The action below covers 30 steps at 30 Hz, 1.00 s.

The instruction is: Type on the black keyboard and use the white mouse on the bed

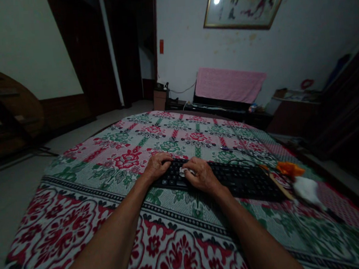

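While a patterned tablecloth (pixel 66 228) in red, green and white spreads across the near view, two bare forearms reach forward over it, angled inward. A black keyboard (pixel 241 181) lies flat on the cloth, slanting down to the right. The left hand (pixel 157 167) rests palm-down at its left end, thumb toward the keys; whether it grips the edge I cannot tell. The right hand (pixel 203 175) bends over the keys, its fingers closed on a small white wad (pixel 183 172). Beside the keyboard's right end sit an orange cloth (pixel 290 169) and a blurred white bundle (pixel 306 189). Beyond the table, a round wooden board (pixel 11 103) leans at left over pale floor (pixel 7 224); a pink towel (pixel 229 85) drapes something dark below a framed picture (pixel 247 2) on the dim wall (pixel 182 64).
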### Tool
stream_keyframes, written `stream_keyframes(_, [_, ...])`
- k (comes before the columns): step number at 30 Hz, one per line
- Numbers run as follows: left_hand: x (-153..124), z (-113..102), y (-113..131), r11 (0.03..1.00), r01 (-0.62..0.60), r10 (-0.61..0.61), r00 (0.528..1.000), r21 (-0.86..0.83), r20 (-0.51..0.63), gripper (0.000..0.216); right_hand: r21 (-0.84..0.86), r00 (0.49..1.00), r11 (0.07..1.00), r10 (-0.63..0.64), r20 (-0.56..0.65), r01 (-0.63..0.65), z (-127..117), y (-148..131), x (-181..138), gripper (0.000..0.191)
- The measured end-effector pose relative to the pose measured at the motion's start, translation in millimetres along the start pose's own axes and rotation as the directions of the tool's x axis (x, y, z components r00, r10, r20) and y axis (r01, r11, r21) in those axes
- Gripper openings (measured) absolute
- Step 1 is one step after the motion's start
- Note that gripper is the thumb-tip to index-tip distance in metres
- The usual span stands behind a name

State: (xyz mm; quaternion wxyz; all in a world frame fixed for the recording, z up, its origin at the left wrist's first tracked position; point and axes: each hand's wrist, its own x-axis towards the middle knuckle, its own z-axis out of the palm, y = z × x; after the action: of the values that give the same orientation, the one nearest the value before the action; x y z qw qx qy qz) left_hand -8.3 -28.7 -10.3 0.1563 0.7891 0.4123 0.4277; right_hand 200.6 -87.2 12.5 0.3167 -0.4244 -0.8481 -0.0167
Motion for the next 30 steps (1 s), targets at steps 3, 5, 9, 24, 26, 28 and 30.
stream_keyframes(3, [0.2, -0.5, 0.0, 1.000, -0.003, 0.003, 1.000, -0.009, -0.003, 0.020, -0.058, 0.999, 0.998, -0.022, 0.035, 0.024, 4.0, -2.5, -0.2, 0.019])
stream_keyframes(5, [0.3, -0.8, 1.3, 1.000, -0.012, 0.012, 1.000, -0.012, -0.006, 0.019, -0.091, 0.998, 0.996, -0.007, 0.056, 0.012, 3.8, -2.8, -0.4, 0.017])
stream_keyframes(9, [0.2, -1.0, 4.4, 1.000, -0.023, 0.023, 1.000, -0.007, -0.012, 0.019, -0.094, 0.997, 0.993, 0.068, 0.028, -0.065, -0.3, 0.2, -0.4, 0.012])
stream_keyframes(24, [-0.1, 0.2, 1.5, 0.999, -0.041, 0.041, 0.999, 0.009, -0.010, 0.020, -0.145, 0.987, 0.979, 0.155, 0.051, -0.146, -2.0, 2.7, 1.0, 0.013])
stream_keyframes(26, [-0.1, 0.9, 0.7, 0.998, -0.058, 0.059, 0.998, 0.028, -0.015, 0.019, -0.131, 0.988, 0.980, 0.153, 0.017, -0.149, -2.6, 4.8, 1.3, 0.015])
stream_keyframes(28, [-0.2, 1.5, -0.3, 0.997, -0.069, 0.070, 0.997, 0.045, -0.022, 0.019, -0.129, 0.991, 0.983, 0.135, 0.001, -0.134, -1.5, 6.5, 2.9, 0.018])
stream_keyframes(30, [-0.3, 1.6, -1.1, 0.996, -0.073, 0.074, 0.997, 0.052, -0.027, 0.019, -0.151, 0.992, 0.981, 0.126, 0.023, -0.121, 0.9, 6.6, 5.2, 0.020])
